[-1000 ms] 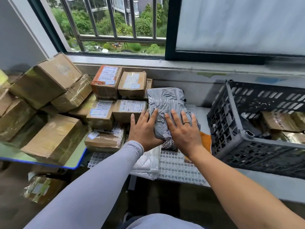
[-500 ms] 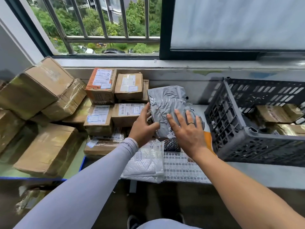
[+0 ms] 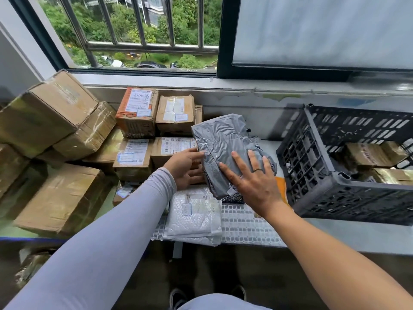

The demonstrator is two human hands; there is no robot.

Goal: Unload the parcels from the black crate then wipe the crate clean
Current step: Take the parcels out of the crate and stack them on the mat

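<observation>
A grey plastic-wrapped parcel (image 3: 221, 144) leans tilted against the stacked boxes in the middle of the ledge. My right hand (image 3: 248, 177) lies flat on its lower right part with straight fingers. My left hand (image 3: 186, 167) is at the parcel's left edge, fingers under or beside it; the thumb touches the wrap. The black crate (image 3: 330, 189) stands at the right, tipped toward me, with several tape-wrapped brown parcels (image 3: 368, 154) inside.
Cardboard boxes (image 3: 51, 117) are piled at the left and behind the grey parcel. A white bubble mailer (image 3: 194, 214) lies on a white grid mat (image 3: 245, 227) at the ledge's front edge. An orange item (image 3: 280, 186) shows beside the crate. A barred window is behind.
My left hand slid off the top of the grey parcel to its left edge. The parcel tipped up more steeply. My right hand stayed flat on it.
</observation>
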